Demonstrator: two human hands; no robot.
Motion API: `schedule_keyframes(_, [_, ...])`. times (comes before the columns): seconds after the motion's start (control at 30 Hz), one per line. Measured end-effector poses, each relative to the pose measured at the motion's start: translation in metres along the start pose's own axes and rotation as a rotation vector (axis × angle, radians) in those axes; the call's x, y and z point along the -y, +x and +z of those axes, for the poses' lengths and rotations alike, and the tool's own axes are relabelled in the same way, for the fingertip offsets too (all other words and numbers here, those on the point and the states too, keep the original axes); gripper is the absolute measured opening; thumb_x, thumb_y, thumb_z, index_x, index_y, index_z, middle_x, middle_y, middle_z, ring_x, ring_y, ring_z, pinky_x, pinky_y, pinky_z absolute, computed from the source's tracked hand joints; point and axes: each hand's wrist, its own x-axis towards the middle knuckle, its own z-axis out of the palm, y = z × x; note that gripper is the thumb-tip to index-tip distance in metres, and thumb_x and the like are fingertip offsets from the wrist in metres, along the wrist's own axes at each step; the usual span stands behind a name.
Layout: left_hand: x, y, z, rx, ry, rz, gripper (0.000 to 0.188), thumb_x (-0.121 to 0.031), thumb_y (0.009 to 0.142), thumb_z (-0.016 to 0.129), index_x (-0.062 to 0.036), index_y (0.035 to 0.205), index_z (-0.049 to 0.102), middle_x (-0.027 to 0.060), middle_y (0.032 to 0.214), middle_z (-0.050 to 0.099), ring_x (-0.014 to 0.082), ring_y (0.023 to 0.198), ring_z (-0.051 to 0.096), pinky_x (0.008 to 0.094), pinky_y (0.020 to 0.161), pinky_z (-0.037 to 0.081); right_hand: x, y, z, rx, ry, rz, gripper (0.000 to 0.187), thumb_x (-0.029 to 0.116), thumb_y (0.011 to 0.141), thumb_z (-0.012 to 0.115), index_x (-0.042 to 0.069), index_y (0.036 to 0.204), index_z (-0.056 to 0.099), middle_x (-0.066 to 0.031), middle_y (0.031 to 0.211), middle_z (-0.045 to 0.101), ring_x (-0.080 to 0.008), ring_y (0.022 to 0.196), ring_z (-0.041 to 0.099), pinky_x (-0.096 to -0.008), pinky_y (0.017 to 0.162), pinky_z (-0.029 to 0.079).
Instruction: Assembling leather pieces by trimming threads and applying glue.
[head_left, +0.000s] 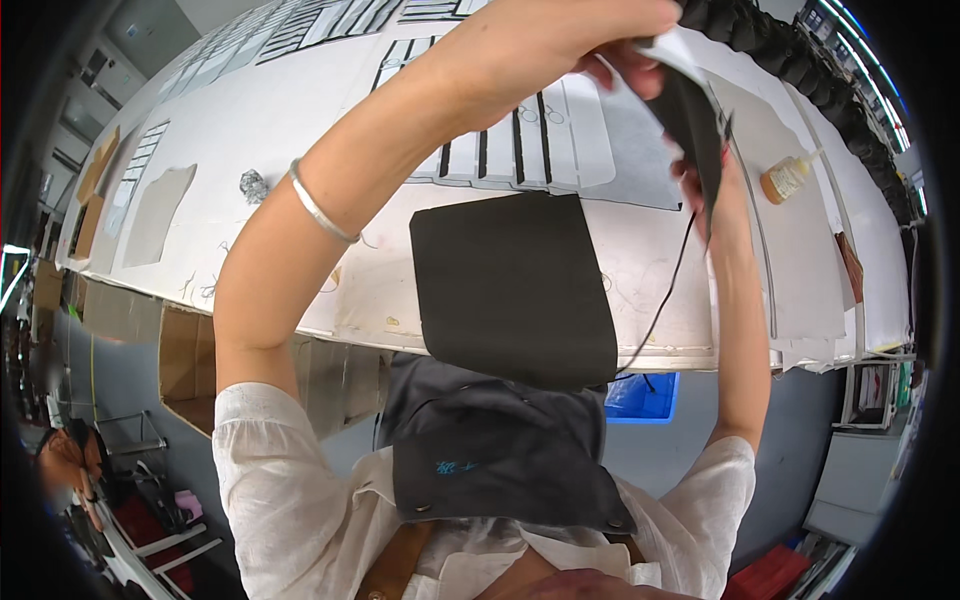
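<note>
Far left on our white table (250, 110) lie a beige paper shape (155, 215) and a small crumpled foil ball (254, 185). Our left forearm, with a silver bangle (320, 208), crosses up to our left hand (590, 30), whose fingers close on the top edge of a dark fabric piece (695, 125) with a pale underside, held up in the air above the table. Below lies a large black panel (515, 290), overhanging the table's near edge. Our right hand (700, 185) is mostly hidden behind the held piece; we cannot tell how its fingers are set. A thin black cord (665, 300) hangs down from there. Further right stands a small glue bottle (785, 180).
</note>
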Motion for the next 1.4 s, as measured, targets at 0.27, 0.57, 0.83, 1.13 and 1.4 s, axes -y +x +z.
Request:
schedule_keyframes(0.27, [0.128,-0.026,0.035,-0.052,0.615,-0.655,0.049,-0.044,0.097,0.06,-0.0017,0.073,0.07,0.0035,0.063,0.067,0.0103,0.054,0.059,0.0281,0.057,0.048,-0.053,0.092,-0.087,-0.146,-0.609,-0.185,0.036,0.01,0.087,0.076,0.014,0.078,0.042,0.0071,0.072,0.037,-0.0056,0.067,0.033,-0.0214,0.062,0.033])
schedule_keyframes(0.57, [0.167,-0.029,0.043,0.074,0.941,-0.572,0.048,-0.044,0.092,0.062,-0.0055,0.064,0.07,0.0079,0.063,0.067,0.0267,0.058,0.062,0.0382,0.058,0.048,-0.074,0.085,-0.104,-0.105,-0.696,-0.075,0.037,0.015,0.087,0.076,0.013,0.078,0.041,0.0073,0.071,0.037,-0.0057,0.065,0.033,-0.022,0.059,0.031])
schedule_keyframes(0.83, [0.112,-0.073,0.061,0.067,0.704,-0.074,0.016,-0.015,0.089,0.071,-0.0027,0.09,0.062,0.0083,0.073,0.058,0.0218,0.067,0.058,0.0347,0.061,0.047,-0.026,0.029,-0.098,-0.19,-1.167,-0.309,0.037,0.032,0.089,0.074,0.006,0.08,0.05,0.0031,0.064,0.044,-0.007,0.058,0.035,-0.0268,0.053,0.031])
schedule_keyframes(1.13, [0.106,-0.103,0.105,0.279,0.543,-0.265,0.014,-0.013,0.086,0.073,-0.0042,0.092,0.063,0.0049,0.08,0.056,0.0187,0.072,0.054,0.033,0.064,0.047,0.016,-0.105,-0.038,0.199,-0.574,0.259,0.021,0.024,0.098,0.062,0.006,0.091,0.054,0.0054,0.075,0.049,-0.0054,0.067,0.035,-0.022,0.061,0.031])
schedule_keyframes(1.4, [0.106,-0.103,0.091,0.326,0.334,-0.423,0.01,-0.013,0.092,0.068,-0.004,0.094,0.066,0.0026,0.08,0.058,0.0109,0.073,0.053,0.0275,0.068,0.046,0.009,-0.141,-0.018,0.335,-1.068,-0.004,0.022,0.025,0.09,0.071,0.004,0.094,0.063,-0.0106,0.066,0.059,-0.025,0.056,0.057,-0.0332,0.055,0.043])
